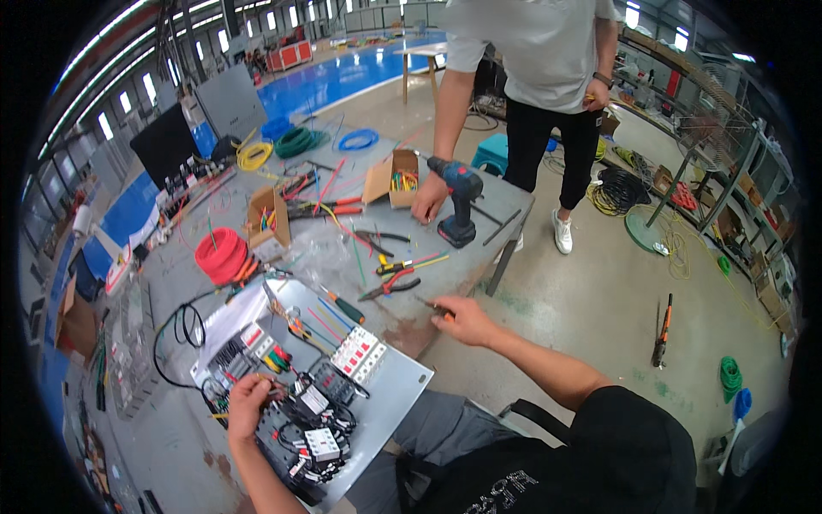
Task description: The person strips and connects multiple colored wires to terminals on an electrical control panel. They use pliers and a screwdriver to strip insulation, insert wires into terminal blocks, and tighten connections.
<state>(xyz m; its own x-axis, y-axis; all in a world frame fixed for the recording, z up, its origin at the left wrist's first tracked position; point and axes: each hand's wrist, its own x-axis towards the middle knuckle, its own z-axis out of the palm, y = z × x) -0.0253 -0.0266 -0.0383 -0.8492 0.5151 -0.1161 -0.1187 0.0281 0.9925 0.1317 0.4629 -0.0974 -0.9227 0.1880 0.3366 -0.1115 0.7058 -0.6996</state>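
Observation:
A grey metal panel [402,377] carrying electrical parts rests by my lap, on the table's near edge. Over its left part, my left hand [249,406] pinches its fingers together among the wires; what they hold is too small to make out. Black wiring and a white contactor-like block [323,444] lie beside that hand. A row of white circuit breakers [358,354] with red switches sits along the panel's right side. My right hand [469,323], raised off the panel's far right corner, is closed round an orange-handled tool [447,316] with a thin tip; its kind is unclear.
Pliers [390,286], a screwdriver [344,308], a red wire coil [221,255] and open cartons [394,182] lie on the table. Across it, a person [552,60] rests one hand [430,201] beside a cordless drill [460,201]. Orange-handled cutters [663,332] are on the floor at right.

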